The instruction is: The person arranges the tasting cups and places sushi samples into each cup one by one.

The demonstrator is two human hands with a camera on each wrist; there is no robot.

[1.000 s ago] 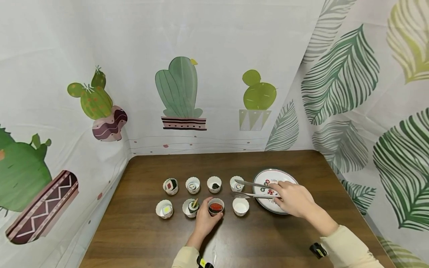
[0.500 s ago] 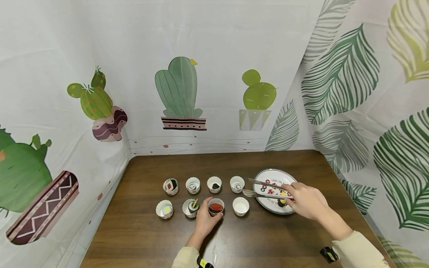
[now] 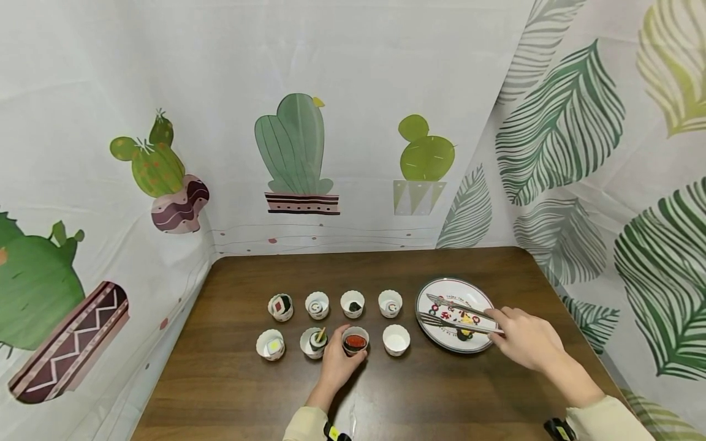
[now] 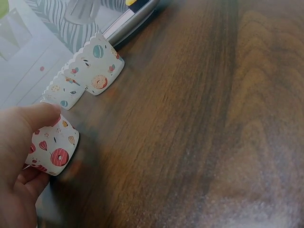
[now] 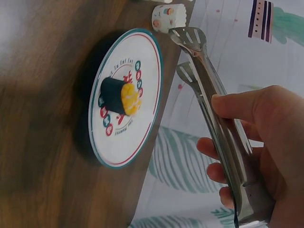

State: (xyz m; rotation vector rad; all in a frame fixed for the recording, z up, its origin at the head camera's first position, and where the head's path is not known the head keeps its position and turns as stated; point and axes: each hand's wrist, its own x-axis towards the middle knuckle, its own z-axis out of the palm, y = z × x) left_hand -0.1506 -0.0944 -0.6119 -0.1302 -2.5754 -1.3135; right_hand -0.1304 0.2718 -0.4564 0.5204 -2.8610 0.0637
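My left hand (image 3: 335, 362) grips a patterned paper cup (image 4: 56, 148) between thumb and fingers. A red-topped sushi piece (image 3: 355, 341) sits in that cup. In my right hand (image 3: 524, 340) are metal tongs (image 5: 230, 147), their slotted ends apart with nothing between them. The tongs overlap the round white plate (image 5: 138, 51) in the head view. On the plate lies a sushi piece (image 5: 113, 94) with a black wrap and yellow topping; in the head view the tongs pass close to it. Just right of my left hand stands a cup (image 3: 396, 344) with a bare white inside.
A back row of cups holds small sushi pieces, among them a dark piece (image 3: 355, 306) and a red-and-black piece (image 3: 282, 304). Left of my left hand are cups with a yellow-centred piece (image 3: 273, 346) and a stick-topped roll (image 3: 317, 339). Printed cloth (image 3: 364, 233) hangs behind the table.
My right hand has moved right with the tongs, from beside the right-hand cups to over the plate. The yellow-topped sushi piece has come into view. My left hand stays on its cup.
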